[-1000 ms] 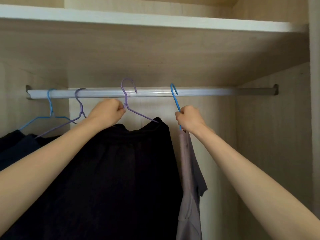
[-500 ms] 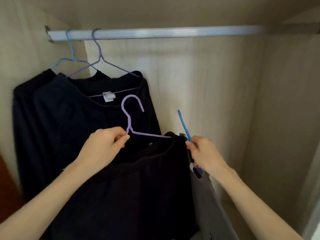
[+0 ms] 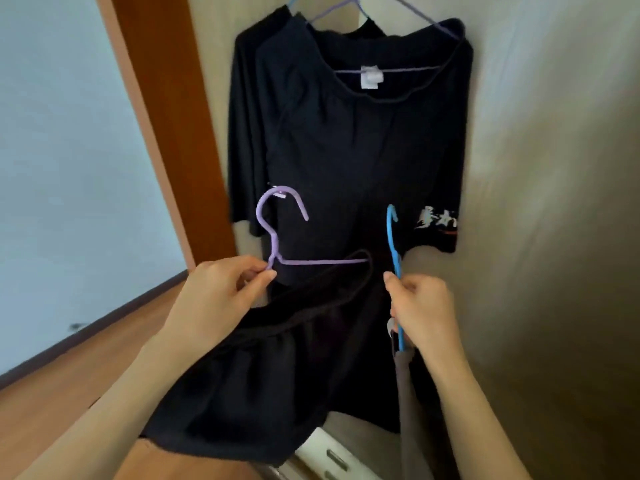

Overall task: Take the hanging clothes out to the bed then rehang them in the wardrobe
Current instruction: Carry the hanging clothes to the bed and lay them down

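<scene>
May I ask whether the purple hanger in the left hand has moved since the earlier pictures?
Yes: the purple hanger, held by the left hand, dropped from above the collar of the hanging black shirt to its sleeve hems.

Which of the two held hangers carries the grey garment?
The blue hanger, gripped by the right hand; the purple hanger, pinched by the left hand, carries a black garment instead.

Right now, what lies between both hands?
Head view: the black garment on the purple hanger, pinched by the left hand, spans toward the right hand's blue hanger.
</scene>
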